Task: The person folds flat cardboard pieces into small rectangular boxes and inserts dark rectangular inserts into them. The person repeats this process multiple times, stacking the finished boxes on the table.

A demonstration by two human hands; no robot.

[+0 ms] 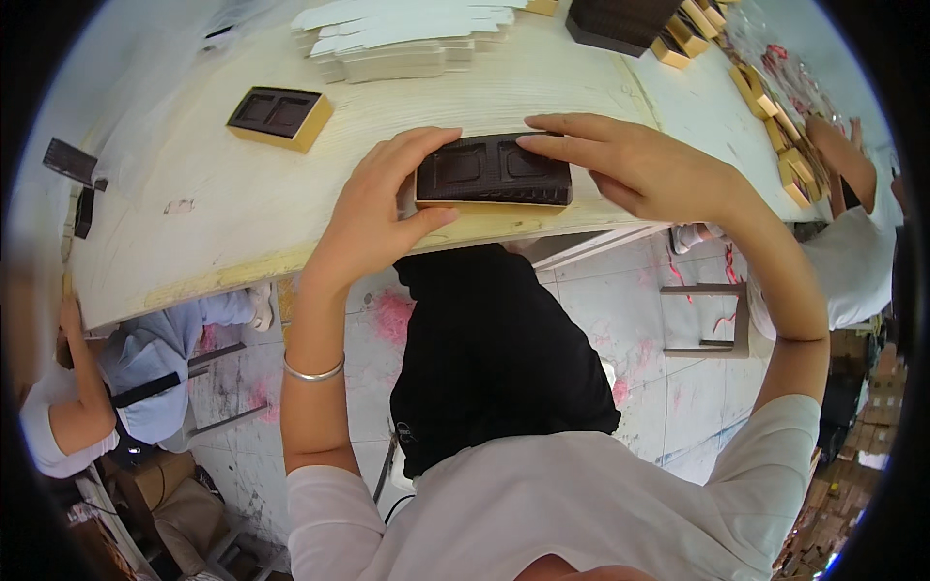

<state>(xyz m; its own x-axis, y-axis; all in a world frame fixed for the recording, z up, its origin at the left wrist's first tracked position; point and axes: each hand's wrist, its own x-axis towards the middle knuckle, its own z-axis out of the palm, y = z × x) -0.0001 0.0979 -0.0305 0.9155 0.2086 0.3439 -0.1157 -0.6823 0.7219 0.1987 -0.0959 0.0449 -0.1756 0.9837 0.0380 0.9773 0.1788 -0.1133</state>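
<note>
In front of me at the table's near edge lies a small gold box with a dark brown, two-recess plastic tray fitted in its top. My left hand grips its left end, thumb along the near side and fingers along the far side. My right hand rests its outstretched fingertips on the tray's far right edge; the thumb of this hand is hard to make out. A second gold box with a similar dark tray sits farther back on the left.
Stacked white flat cartons lie at the table's far side. To their right stand a stack of dark trays and several gold boxes. Other people sit at left and right. A stool is at right.
</note>
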